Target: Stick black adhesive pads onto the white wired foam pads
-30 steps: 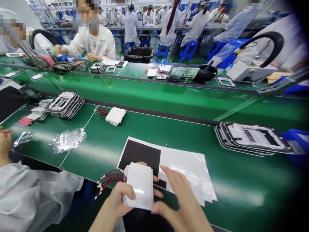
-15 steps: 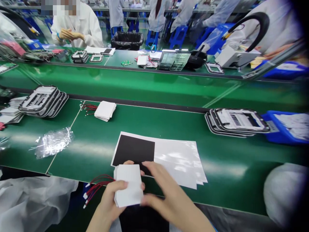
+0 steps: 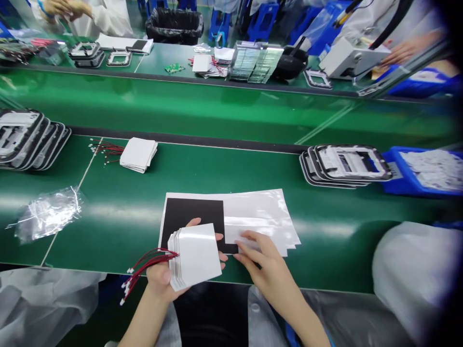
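The green surface carries white sheets with a black square near its middle, tray stacks far left and right, a blue bin, plastic wrap and a far pile of cards. At the near edge the left hand has its fingers clamped on a stack of white cards trailing red wires, covering the square's near corner. The right hand, fingers apart, lies flat on the sheets beside it.
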Tool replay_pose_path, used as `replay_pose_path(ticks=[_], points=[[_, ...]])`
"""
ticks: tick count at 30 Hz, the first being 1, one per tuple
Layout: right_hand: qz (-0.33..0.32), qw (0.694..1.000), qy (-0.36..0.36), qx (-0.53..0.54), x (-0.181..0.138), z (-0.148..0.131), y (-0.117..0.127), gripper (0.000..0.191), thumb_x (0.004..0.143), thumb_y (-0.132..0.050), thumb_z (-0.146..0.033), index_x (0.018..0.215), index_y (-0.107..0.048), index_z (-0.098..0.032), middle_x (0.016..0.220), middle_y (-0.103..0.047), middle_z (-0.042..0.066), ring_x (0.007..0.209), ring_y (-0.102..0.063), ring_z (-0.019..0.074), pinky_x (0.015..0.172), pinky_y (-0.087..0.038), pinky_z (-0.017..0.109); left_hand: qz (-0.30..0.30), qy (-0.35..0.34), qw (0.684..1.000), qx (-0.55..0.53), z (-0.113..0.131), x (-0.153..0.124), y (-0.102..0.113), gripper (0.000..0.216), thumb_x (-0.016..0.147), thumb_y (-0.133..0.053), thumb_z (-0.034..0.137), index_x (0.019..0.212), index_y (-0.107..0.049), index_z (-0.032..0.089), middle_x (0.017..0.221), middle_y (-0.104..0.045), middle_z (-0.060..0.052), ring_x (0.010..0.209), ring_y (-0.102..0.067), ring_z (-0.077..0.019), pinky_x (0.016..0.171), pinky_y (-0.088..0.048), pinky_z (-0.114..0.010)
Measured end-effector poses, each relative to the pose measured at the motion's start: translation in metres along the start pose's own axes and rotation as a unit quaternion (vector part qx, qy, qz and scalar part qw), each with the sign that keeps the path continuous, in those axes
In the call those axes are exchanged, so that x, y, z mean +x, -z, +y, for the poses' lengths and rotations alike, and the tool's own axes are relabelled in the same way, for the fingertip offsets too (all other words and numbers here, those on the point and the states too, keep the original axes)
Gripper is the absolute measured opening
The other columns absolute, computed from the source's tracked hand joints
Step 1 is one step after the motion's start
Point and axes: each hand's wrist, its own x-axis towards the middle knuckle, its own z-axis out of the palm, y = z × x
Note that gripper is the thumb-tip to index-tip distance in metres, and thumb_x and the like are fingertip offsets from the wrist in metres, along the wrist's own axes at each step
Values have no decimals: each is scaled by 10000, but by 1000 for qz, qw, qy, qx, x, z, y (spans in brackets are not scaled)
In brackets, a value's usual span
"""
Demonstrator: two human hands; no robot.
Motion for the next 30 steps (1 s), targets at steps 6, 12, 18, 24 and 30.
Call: replay_pose_path(ticks=[6,12,18,24,30], points=[[12,995,-85,42,6,-3,-3,164,910,-556,-156,908,-719,-169,1084,-582,135,1004,-573,272,833,-535,454,99,-41,994,23,-14,17,-8,452,720,-690,226,1130,-511,293,1151,-641,-92,940,-645,-266,864,-471,-460],[-32,980,-181,80,17,-12,-2,164,839,-569,-62,773,-631,-199,947,-548,75,927,-535,253,790,-503,431,196,-48,979,32,-16,24,-12,534,712,-598,123,1190,-437,298,1107,-653,-89,882,-669,-266,829,-509,-474],[-3,995,-91,44,9,-11,-8,215,878,-447,-7,817,-518,-200,941,-537,73,923,-499,240,777,-463,416,247,-69,966,32,-20,24,-16,628,711,-569,119,1272,-378,329,1107,-668,-76,903,-680,-282,860,-512,-510],[73,991,-21,107,-10,4,-5,225,892,-460,-38,828,-557,-230,958,-578,65,941,-542,229,788,-474,399,231,-73,970,23,-17,24,-15,548,743,-545,137,1242,-419,328,1141,-660,-64,936,-671,-285,899,-481,-570],[164,890,-231,358,-7,5,26,100,831,-682,-268,760,-622,-231,823,-632,34,788,-613,189,655,-506,294,120,4,992,25,-16,16,-12,674,729,-509,118,1324,-284,342,1244,-598,-99,983,-662,-348,799,-497,-652]])
